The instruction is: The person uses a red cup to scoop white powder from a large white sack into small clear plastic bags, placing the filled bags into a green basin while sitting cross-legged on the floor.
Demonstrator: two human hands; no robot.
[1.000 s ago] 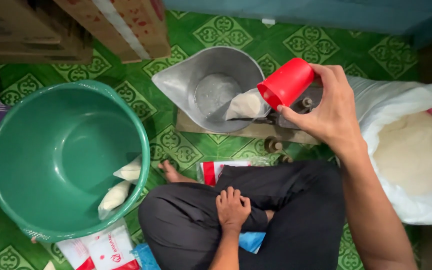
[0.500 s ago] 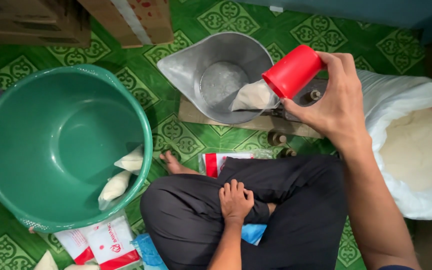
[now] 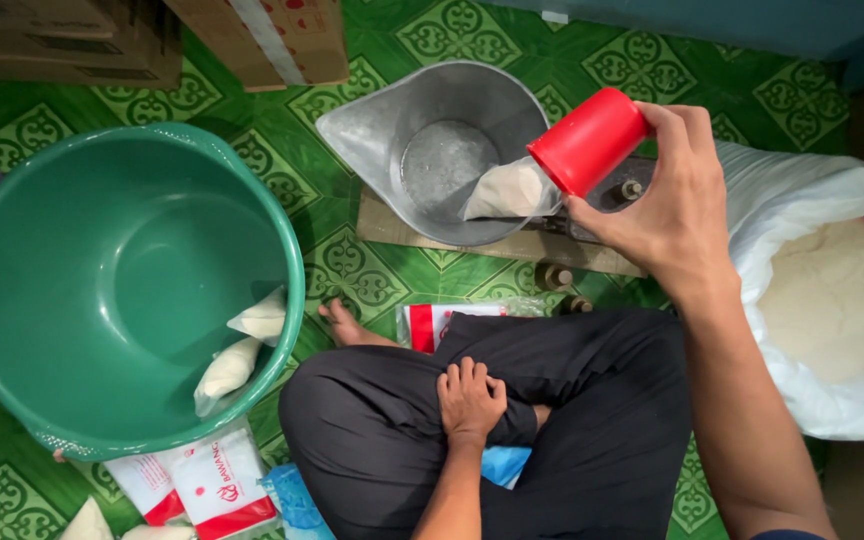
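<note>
My right hand (image 3: 664,205) grips a red plastic cup (image 3: 588,140), tipped with its mouth against a small clear bag of white grains (image 3: 507,190). That bag lies on the right side of a metal scoop-shaped pan (image 3: 407,125), which sits on a scale on a wooden base (image 3: 512,248). My left hand (image 3: 469,399) rests on my black-trousered knee, fingers loosely curled, holding nothing. An open white sack of white grains (image 3: 832,300) stands to the right of my right arm.
A large green plastic basin (image 3: 102,290) at left holds two filled clear bags (image 3: 242,350). Red-and-white packets (image 3: 202,480) lie by its front edge and under my leg. Cardboard boxes (image 3: 272,35) stand at the back on the green patterned tile floor.
The view has shifted a little, so everything sits lower and to the left in frame. The red cup stays tipped at the bag; my left hand has not moved.
</note>
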